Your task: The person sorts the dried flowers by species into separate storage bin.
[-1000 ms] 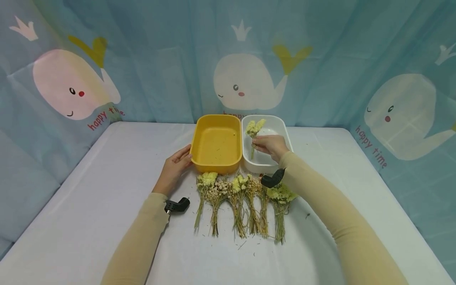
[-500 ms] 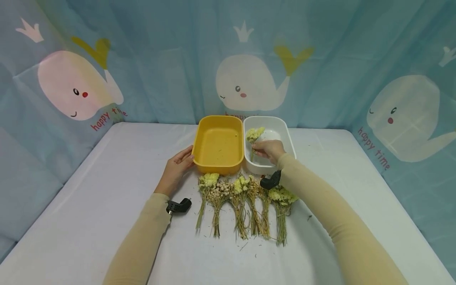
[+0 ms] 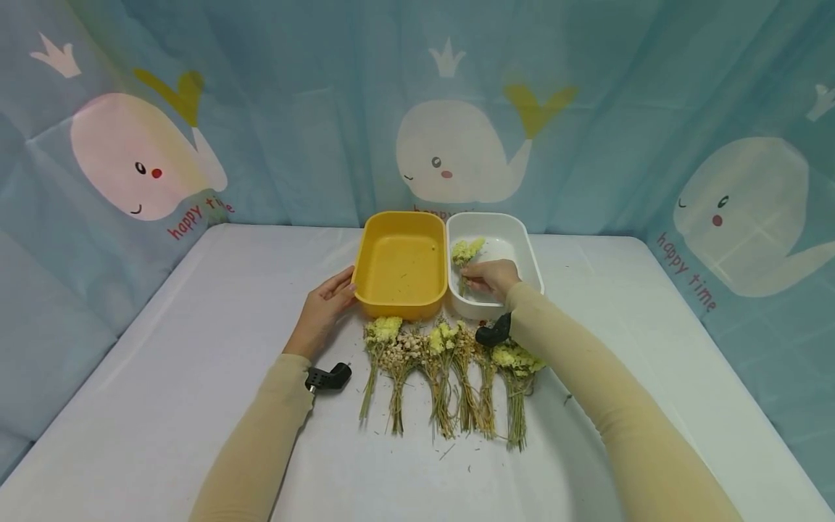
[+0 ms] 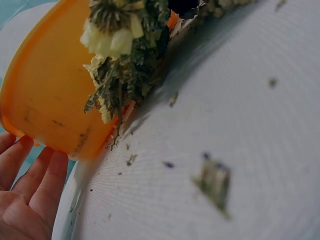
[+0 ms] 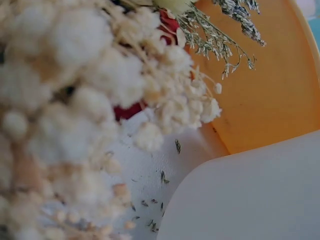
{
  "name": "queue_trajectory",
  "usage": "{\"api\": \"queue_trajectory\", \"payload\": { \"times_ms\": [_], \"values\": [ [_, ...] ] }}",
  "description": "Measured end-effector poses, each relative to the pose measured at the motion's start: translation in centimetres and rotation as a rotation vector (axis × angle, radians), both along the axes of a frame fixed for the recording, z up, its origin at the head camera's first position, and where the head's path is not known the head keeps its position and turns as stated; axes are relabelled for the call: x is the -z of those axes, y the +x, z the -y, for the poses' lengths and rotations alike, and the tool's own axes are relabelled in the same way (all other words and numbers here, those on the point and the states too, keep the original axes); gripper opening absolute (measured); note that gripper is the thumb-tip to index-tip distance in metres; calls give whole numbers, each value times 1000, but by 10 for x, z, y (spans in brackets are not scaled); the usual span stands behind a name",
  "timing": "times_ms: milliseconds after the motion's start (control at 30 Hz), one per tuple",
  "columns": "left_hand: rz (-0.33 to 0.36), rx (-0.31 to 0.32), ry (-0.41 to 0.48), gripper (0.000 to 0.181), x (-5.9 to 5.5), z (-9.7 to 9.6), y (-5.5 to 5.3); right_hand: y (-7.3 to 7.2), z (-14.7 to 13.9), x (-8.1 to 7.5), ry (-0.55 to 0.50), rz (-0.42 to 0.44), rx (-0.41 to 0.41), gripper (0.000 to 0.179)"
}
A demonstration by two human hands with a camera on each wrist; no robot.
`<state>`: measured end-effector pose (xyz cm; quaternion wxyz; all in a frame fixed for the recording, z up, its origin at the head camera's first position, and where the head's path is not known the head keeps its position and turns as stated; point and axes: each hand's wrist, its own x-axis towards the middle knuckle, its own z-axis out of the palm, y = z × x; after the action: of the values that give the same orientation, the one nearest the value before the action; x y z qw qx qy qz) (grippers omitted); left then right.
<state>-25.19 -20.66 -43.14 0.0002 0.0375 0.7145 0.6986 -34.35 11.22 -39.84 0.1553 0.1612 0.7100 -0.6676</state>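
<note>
My right hand point(image 3: 493, 276) pinches the stems of a small bunch of pale yellow dried flowers point(image 3: 467, 250) inside the white container point(image 3: 481, 311), near its left side. Its fingertips do not show in the right wrist view, where the white container's wall point(image 5: 250, 195) fills the lower right. To the left, a yellow container point(image 3: 401, 309) stands against the white one. My left hand point(image 3: 324, 308) touches the yellow container's left side with its fingers extended; the left wrist view shows those fingers point(image 4: 52, 172) at its wall point(image 4: 45, 90).
Several dried flower bunches point(image 3: 396, 355) lie in a row before the containers, heads toward them, some yellow and some cream. A yellow bunch point(image 3: 515, 370) lies below my right forearm. Loose plant bits point(image 3: 446, 451) dot the white table point(image 3: 196, 348). A whale-print curtain point(image 3: 313, 130) hangs behind.
My right hand has lowered the yellow flower bunch deeper into the white container, moving slightly toward me. My left hand stays at the yellow container.
</note>
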Motion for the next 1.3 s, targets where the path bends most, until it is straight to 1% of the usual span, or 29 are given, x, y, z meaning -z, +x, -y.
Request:
{"api": "queue_trajectory", "payload": {
  "times_ms": [200,300,367,533,600,833,1100,1300],
  "values": [
    [-24,3,12,64,0,-1,1,0,0,0,-1,12,-8,13],
    [-29,4,7,65,1,0,1,0,0,0,2,24,-12,10],
    [-21,0,7,64,1,0,0,0,1,0,2,30,-17,12],
    [3,-3,0,60,-1,0,0,0,1,1,7,40,-16,29],
    [10,-3,0,58,-1,0,1,-1,1,1,10,42,-15,33],
    [15,9,10,59,0,1,0,-1,2,2,11,57,-20,33],
    [7,3,2,61,1,1,-1,-1,2,2,14,56,-21,37],
    [6,1,4,60,0,0,-1,-2,0,2,9,63,-14,35]
  ]
}}
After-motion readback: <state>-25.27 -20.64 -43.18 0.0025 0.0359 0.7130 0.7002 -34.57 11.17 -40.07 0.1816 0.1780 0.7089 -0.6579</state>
